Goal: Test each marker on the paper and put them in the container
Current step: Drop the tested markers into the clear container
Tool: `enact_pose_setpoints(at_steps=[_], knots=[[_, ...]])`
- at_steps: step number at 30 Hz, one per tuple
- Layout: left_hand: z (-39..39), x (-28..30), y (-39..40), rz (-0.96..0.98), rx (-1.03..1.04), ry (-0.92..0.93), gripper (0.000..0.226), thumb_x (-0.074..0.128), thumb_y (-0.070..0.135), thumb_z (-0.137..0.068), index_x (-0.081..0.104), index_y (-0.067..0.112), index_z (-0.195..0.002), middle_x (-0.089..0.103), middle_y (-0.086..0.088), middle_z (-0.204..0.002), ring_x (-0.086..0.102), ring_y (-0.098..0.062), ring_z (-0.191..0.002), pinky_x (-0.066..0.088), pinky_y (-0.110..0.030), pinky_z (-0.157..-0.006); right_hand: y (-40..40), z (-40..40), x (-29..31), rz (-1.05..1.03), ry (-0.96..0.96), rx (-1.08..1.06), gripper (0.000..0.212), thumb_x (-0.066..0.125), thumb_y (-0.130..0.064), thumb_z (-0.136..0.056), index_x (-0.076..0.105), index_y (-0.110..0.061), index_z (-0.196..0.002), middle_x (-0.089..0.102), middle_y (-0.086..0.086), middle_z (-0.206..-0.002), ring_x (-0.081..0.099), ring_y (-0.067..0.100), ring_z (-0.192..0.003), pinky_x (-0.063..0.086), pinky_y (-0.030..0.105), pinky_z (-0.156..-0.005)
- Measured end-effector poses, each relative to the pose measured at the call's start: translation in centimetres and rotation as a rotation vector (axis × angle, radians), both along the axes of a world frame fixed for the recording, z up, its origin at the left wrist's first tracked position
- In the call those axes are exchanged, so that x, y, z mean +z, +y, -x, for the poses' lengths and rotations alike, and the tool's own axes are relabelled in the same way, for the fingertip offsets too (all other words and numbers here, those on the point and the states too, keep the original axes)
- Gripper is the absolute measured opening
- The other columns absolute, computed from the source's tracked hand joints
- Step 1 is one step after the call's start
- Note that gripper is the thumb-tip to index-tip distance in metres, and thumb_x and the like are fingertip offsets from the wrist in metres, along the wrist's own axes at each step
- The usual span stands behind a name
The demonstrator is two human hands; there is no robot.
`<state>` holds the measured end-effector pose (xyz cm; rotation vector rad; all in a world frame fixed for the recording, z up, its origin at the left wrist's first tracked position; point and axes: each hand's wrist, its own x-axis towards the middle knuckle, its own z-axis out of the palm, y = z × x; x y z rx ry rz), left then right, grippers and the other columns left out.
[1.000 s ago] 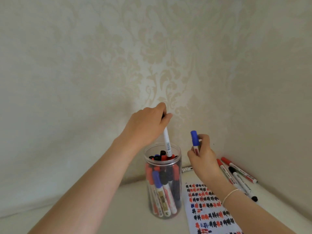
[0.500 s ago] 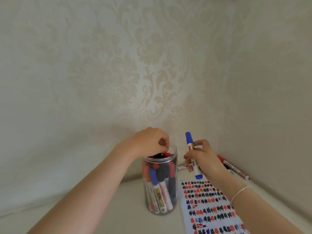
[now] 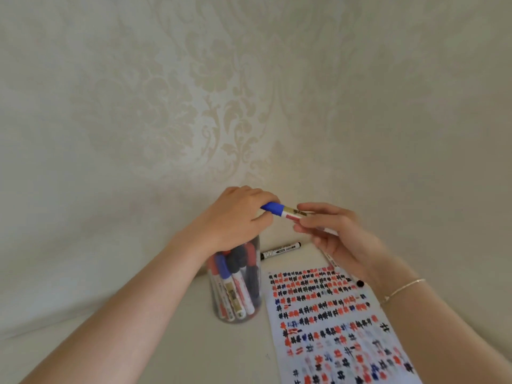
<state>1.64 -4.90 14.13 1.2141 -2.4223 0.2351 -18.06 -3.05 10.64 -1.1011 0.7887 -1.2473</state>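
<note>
The left hand [image 3: 235, 217] has left the jar [image 3: 235, 289] and now pinches the marker's blue cap [image 3: 273, 208]; the right hand [image 3: 332, 234] grips the barrel [image 3: 293, 213]. Uncapping for testing appears imminent.

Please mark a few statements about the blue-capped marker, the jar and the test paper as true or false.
1. Both hands hold the blue-capped marker. True: the left hand takes its cap, the right hand its barrel.
2. The clear jar is empty. False: it holds many markers.
3. The paper lies left of the jar. False: it lies to the right.
4. A black marker lies behind the paper. True.
5. The paper is blank. False: red, black and blue marks cover it.
</note>
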Motion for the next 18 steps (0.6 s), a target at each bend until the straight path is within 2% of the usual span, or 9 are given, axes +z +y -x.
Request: enact_pose_setpoints(at_steps=[3,6,7,8,11,12,14,16,18], knots=[[1.2,0.1,1.3,0.058,-0.015,0.037,0.031,0.039,0.048,-0.097,0.057,0.027,-0.110,0.057,0.012,-0.087,0.051,-0.008,-0.079,0.043,-0.027,-0.075,0.5,0.3,-0.7,-0.091,-0.426,0.048,0.022,0.066,-0.005,-0.075,0.064,0.003,-0.096,0.064,0.014,-0.079,0.064,0.016,-0.060,0.054,0.016,-0.054],[2.4,-0.2,2.5,-0.091,0.012,0.040,0.030,0.040,0.049,-0.096,0.057,0.026,-0.104,0.061,0.006,-0.076,0.058,-0.013,-0.065,0.048,-0.029,-0.064,0.6,-0.5,-2.1,-0.114,-0.666,0.033,0.014,0.070,-0.013,-0.075,0.060,-0.005,-0.082,0.057,0.005,-0.070,0.052,0.009,-0.051,0.048,0.014,-0.047],[2.7,-0.6,2.8,-0.154,0.013,0.026,0.029,0.041,0.049,-0.096,0.057,0.026,-0.103,0.062,0.006,-0.075,0.059,-0.013,-0.063,0.049,-0.028,-0.062,0.6,-0.7,-2.6,-0.108,-0.693,0.037,0.013,0.070,-0.013,-0.076,0.057,-0.009,-0.076,0.052,0.002,-0.065,0.047,0.007,-0.048,0.044,0.015,-0.044],[3.1,-1.2,3.1,-0.212,0.010,0.015,0.028,0.043,0.050,-0.096,0.056,0.026,-0.102,0.062,0.006,-0.075,0.059,-0.011,-0.063,0.049,-0.027,-0.062,0.6,-1.0,-2.9,-0.102,-0.656,0.039,0.018,0.070,-0.013,-0.077,0.053,-0.012,-0.070,0.046,0.000,-0.059,0.040,0.006,-0.045,0.039,0.015,-0.041],[4.2,-3.4,3.7,-0.337,-0.004,0.054,0.032,0.043,0.050,-0.096,0.055,0.022,-0.105,0.062,0.009,-0.079,0.060,-0.008,-0.067,0.049,-0.025,-0.064,0.8,-1.7,-3.8,-0.115,-0.297,0.018,0.030,0.067,-0.013,-0.082,0.046,-0.015,-0.061,0.036,-0.001,-0.049,0.028,0.007,-0.036,0.025,0.017,-0.035],[4.5,-4.1,3.8,-0.359,0.000,0.081,0.034,0.043,0.051,-0.095,0.056,0.021,-0.105,0.063,0.007,-0.080,0.060,-0.008,-0.067,0.049,-0.026,-0.065,0.9,-1.8,-4.0,-0.108,-0.204,0.009,0.031,0.065,-0.012,-0.085,0.045,-0.014,-0.062,0.037,-0.001,-0.049,0.027,0.007,-0.036,0.023,0.017,-0.034],[4.9,-5.5,4.1,-0.406,0.005,0.152,0.034,0.042,0.053,-0.095,0.057,0.023,-0.091,0.062,0.005,-0.073,0.056,-0.011,-0.060,0.046,-0.027,-0.061,1.1,-1.9,-4.2,-0.079,-0.078,-0.033,0.030,0.067,-0.010,-0.083,0.045,-0.013,-0.064,0.039,0.001,-0.051,0.027,0.009,-0.039,0.024,0.018,-0.034],[5.2,-6.9,4.7,-0.467,-0.018,0.323,0.034,0.043,0.050,-0.096,0.053,0.027,-0.073,0.052,0.006,-0.060,0.047,-0.011,-0.052,0.038,-0.027,-0.054,1.4,-1.7,-4.2,-0.057,0.035,-0.096,0.031,0.068,-0.005,-0.081,0.045,-0.012,-0.062,0.041,0.002,-0.051,0.028,0.009,-0.040,0.026,0.019,-0.036],[5.4,-7.9,5.4,-0.545,-0.061,0.519,0.037,0.044,0.044,-0.097,0.051,0.027,-0.065,0.049,0.008,-0.051,0.048,-0.014,-0.052,0.040,-0.029,-0.055,1.8,-1.4,-4.1,-0.048,0.119,-0.122,0.031,0.065,-0.002,-0.080,0.044,-0.011,-0.060,0.042,0.001,-0.049,0.030,0.009,-0.038,0.027,0.019,-0.037]])
